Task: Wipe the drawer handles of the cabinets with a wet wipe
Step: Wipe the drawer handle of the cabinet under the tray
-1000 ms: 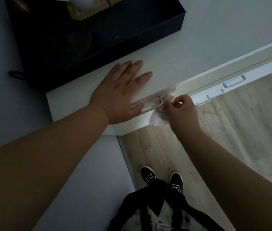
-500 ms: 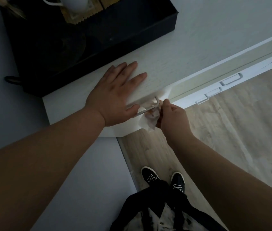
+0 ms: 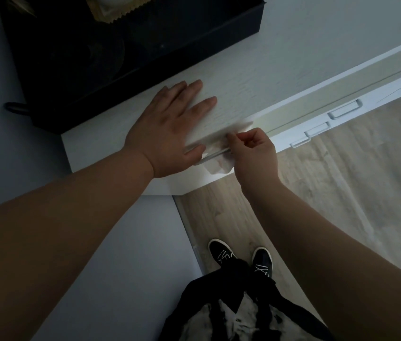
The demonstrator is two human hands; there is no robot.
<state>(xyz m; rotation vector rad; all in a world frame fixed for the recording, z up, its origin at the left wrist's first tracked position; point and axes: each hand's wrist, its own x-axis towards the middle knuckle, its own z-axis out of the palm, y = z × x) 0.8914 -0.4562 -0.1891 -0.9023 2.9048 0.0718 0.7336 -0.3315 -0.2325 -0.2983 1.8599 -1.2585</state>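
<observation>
A white cabinet (image 3: 256,77) with a faint wood grain was seen from above. Its top drawer handle (image 3: 213,155), a slim pale bar, is taken here as the landmark. Behind that handle and to its left, a black open box (image 3: 157,60) was set on the cabinet top, close to a pale grey wall (image 3: 2,156). Below the handle a light wooden floor (image 3: 342,205) was spread out, and two black shoes (image 3: 221,254) with white laces were planted on it. To the right of the handle and lower on the cabinet front, three further handles (image 3: 345,110) were ranged in a row.

The left grip (image 3: 167,129) was laid flat on the cabinet top just behind the handle, with its fingers straight and slightly spread and nothing held. Its thumb was brought down over the front edge beside the handle's left end. The right grip (image 3: 253,153) was curled at the handle's right end, with thumb and forefinger pinched on the wet wipe (image 3: 218,166). The wipe was bunched against the bar, and a crumpled white flap was hung just beneath it.
</observation>
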